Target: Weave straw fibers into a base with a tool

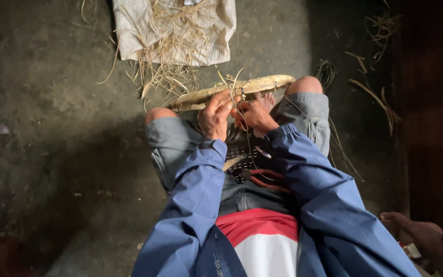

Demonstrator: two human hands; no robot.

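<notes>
A round woven bamboo tray (pixel 262 83) stands on edge between my knees, its pale rim facing up. My left hand (pixel 214 116) grips the rim near its middle, fingers curled over it. My right hand (pixel 253 115) is just to the right of the left, pinching a thin strip or wire (pixel 233 90) that loops over the rim. Both arms are in blue sleeves. Red-handled pliers (pixel 262 179) and a wooden-handled tool (pixel 234 162) lie on the black seat between my thighs.
A white cloth (pixel 129 31) strewn with dry straw strips (pixel 167 77) lies on the dark concrete floor ahead. More loose strips (pixel 380 97) lie at the right. Another person's bare foot (pixel 416 231) shows at the lower right.
</notes>
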